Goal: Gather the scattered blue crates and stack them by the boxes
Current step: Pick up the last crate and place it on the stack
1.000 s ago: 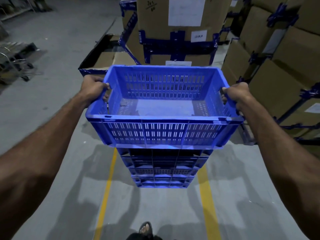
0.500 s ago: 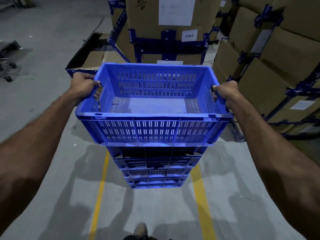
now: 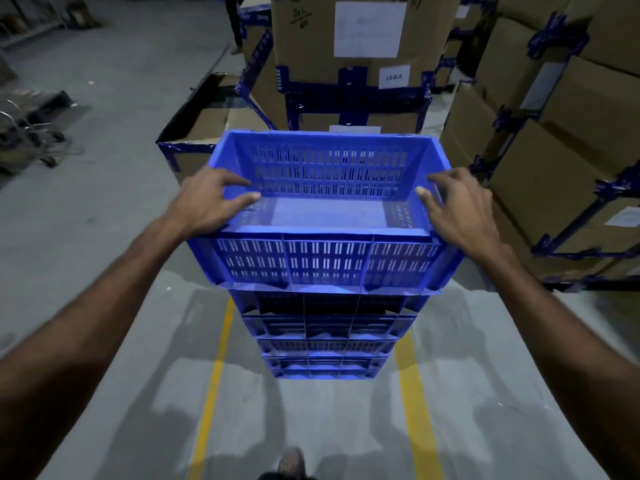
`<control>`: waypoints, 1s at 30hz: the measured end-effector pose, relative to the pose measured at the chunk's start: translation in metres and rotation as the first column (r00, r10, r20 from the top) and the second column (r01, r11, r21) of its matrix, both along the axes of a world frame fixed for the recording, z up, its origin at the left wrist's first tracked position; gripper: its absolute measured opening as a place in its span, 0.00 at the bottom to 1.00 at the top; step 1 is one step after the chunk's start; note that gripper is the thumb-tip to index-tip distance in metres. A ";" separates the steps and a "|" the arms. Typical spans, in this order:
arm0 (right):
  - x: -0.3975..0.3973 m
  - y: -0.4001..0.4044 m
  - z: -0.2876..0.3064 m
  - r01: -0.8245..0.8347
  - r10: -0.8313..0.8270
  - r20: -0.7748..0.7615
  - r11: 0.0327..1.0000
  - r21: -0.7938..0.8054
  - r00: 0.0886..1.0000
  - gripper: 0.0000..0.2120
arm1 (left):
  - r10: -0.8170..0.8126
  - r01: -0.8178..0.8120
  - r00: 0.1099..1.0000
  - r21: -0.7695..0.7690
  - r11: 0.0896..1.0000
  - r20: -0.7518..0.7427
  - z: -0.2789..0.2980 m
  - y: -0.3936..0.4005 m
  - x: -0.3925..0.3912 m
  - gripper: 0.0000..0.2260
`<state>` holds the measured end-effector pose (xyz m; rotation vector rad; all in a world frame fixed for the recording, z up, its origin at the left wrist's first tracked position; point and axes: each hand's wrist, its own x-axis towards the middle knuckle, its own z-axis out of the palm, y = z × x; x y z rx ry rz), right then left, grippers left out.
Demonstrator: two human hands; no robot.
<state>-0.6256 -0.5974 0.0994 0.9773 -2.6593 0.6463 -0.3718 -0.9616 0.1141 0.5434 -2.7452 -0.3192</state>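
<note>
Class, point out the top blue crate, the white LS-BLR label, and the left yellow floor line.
top blue crate (image 3: 327, 259), head view, near slotted wall
LS-BLR label (image 3: 394, 77), head view, label centre
left yellow floor line (image 3: 212, 382), head view, mid-stripe

yellow floor lines (image 3: 211, 382), open flattened carton (image 3: 204, 126), foot (image 3: 292, 460)

Beyond the hands, the tall cardboard box (image 3: 360, 57) carries a small white label (image 3: 394, 77) reading "LS-BLR". Up and left of it on the same box, handwritten figures (image 3: 300, 18) look like "345" over "60", though unclear. The large white sheet (image 3: 370, 29) above the label is too faint to read.
</note>
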 end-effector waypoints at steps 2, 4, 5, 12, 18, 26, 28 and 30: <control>0.025 0.006 0.000 -0.223 0.224 -0.083 0.975 0.015 0.971 0.22 | -0.069 0.067 0.998 -0.092 0.993 -0.014 -0.006 0.021 0.015 0.28; 0.039 0.014 -0.004 -0.364 0.370 -0.122 0.929 0.067 0.921 0.23 | -0.086 0.081 0.996 -0.113 0.990 -0.040 -0.010 0.031 0.030 0.28; 0.042 0.017 -0.007 -0.386 0.395 -0.145 0.918 0.086 0.907 0.23 | -0.084 0.078 0.995 -0.095 0.992 -0.060 -0.013 0.033 0.036 0.27; 0.043 0.034 -0.017 -0.375 0.371 -0.191 0.927 0.014 0.909 0.22 | -0.036 0.028 0.995 -0.094 0.995 -0.093 -0.022 0.048 0.058 0.24; 0.044 0.032 -0.010 -0.367 0.359 -0.111 0.928 -0.060 0.927 0.21 | -0.015 0.007 0.995 -0.075 0.997 -0.099 -0.021 0.050 0.055 0.23; 0.031 0.031 -0.010 -0.329 0.324 -0.071 0.942 -0.071 0.943 0.21 | -0.014 0.006 0.993 -0.064 0.998 -0.116 -0.020 0.055 0.048 0.19; 0.028 0.030 -0.010 -0.322 0.319 -0.049 0.943 -0.079 0.946 0.21 | -0.012 0.006 0.993 -0.052 0.999 -0.115 -0.019 0.054 0.045 0.17; 0.027 0.028 -0.010 -0.319 0.318 -0.027 0.944 -0.086 0.948 0.21 | -0.008 0.003 0.993 -0.047 0.999 -0.117 -0.019 0.052 0.042 0.16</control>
